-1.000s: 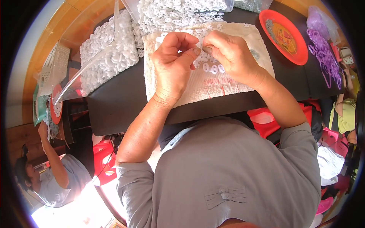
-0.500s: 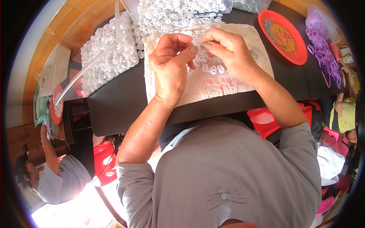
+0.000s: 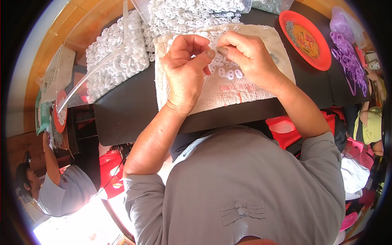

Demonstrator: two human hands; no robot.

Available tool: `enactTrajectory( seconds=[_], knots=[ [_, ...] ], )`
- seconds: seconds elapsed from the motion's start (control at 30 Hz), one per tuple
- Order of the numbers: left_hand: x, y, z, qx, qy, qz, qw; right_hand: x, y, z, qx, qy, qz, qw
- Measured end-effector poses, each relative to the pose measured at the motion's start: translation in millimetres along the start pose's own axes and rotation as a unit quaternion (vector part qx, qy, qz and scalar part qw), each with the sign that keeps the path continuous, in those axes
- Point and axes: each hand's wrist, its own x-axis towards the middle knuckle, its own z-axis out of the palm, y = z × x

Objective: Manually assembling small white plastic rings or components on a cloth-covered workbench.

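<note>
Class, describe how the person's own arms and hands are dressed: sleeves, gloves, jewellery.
Both hands, the left hand and the right hand, are bare, with no gloves, rings or watch visible. The forearms are uncovered; grey sleeves of a plain top end around the elbows.

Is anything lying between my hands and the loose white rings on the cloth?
Nothing visible. The left hand and right hand hang right over the white rings on the cloth, thumbs nearly touching.

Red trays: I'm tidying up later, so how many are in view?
2. One round red tray lies on the black table at the right; another, partly hidden, sits lower at the left. More may be hidden.
</note>
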Motion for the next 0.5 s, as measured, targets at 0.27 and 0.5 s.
enactTrajectory(
  seconds=[0.27, 0.5],
  knots=[
    [-3, 1, 1, 0.033, -0.005, 0.001, 0.999, 0, 2, 1, -0.024, -0.011, -0.004, 1.000],
    [-2, -4, -5, 0.020, 0.016, 0.002, 1.000, 1, 4, 14, 0.117, -0.037, 0.106, 0.987]
  ],
)
